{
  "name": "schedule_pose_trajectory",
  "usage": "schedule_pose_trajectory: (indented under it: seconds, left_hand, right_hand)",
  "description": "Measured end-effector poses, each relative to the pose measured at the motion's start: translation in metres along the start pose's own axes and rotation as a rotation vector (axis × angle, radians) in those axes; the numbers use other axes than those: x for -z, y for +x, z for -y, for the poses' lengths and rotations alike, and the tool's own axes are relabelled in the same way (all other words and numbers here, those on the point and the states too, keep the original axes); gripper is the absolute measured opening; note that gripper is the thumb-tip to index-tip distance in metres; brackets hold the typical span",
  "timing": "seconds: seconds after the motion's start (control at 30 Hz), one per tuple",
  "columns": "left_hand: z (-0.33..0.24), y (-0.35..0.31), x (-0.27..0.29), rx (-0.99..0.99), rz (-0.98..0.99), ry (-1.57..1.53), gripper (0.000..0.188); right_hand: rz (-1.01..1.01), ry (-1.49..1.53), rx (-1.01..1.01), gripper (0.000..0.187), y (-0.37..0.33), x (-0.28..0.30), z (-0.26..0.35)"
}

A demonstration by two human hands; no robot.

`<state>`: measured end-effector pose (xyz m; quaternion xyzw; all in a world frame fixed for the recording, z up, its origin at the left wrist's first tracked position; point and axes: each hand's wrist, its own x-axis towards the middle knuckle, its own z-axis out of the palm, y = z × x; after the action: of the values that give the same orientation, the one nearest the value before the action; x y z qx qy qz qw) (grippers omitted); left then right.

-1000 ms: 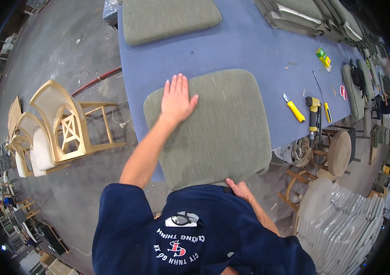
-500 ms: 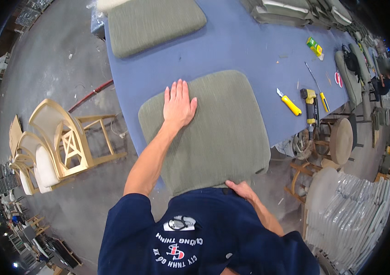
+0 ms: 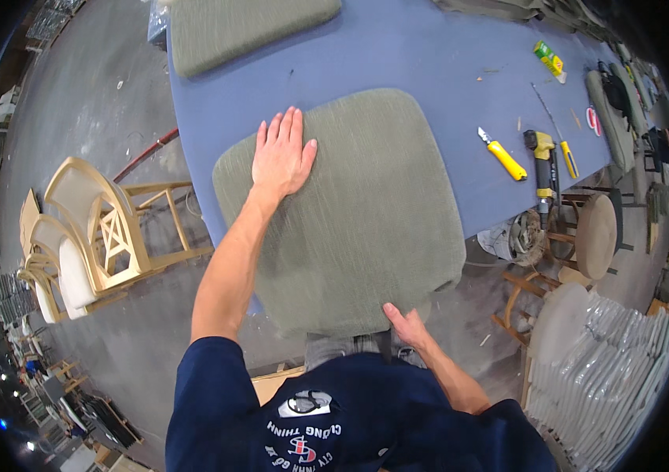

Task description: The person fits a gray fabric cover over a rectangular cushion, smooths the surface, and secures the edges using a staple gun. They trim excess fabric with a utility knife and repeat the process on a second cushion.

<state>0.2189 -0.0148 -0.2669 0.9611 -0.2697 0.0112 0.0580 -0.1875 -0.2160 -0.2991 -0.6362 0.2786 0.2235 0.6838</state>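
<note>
Green seat cushion [image 3: 350, 220] lies on the blue table [image 3: 397, 55], its near end overhanging the edge. Left hand [image 3: 281, 161] rests spread flat on top, gripping nothing; right hand [image 3: 409, 326] has its thumb at the near edge, fingers hidden, so I cannot tell its hold. Blue surface separates it from another cushion [image 3: 248, 31] beyond and, rightward, a yellow knife [image 3: 505, 160], power tool [image 3: 543, 161] and screwdriver [image 3: 569, 160]. Below the table's right side, a pale container [image 3: 495, 238] holds indistinct material.
</note>
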Motion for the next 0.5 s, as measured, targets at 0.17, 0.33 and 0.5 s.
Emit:
schedule_pose_trajectory:
  seconds: [0.17, 0.33, 0.5]
  left_hand:
    - [-0.005, 0.002, -0.014, -0.109, -0.059, 0.228, 0.063]
    - [0.030, 0.010, -0.036, -0.351, -0.224, 0.080, 0.055]
    - [0.031, 0.028, -0.048, -0.289, -0.213, 0.015, 0.057]
  right_hand:
    - [0.030, 0.106, 0.066, 0.068, 0.014, -0.003, -0.036]
    - [0.187, 0.329, 0.150, 0.061, 0.040, -0.001, -0.037]
    - [0.140, 0.394, 0.423, 0.063, 0.052, -0.004, -0.020]
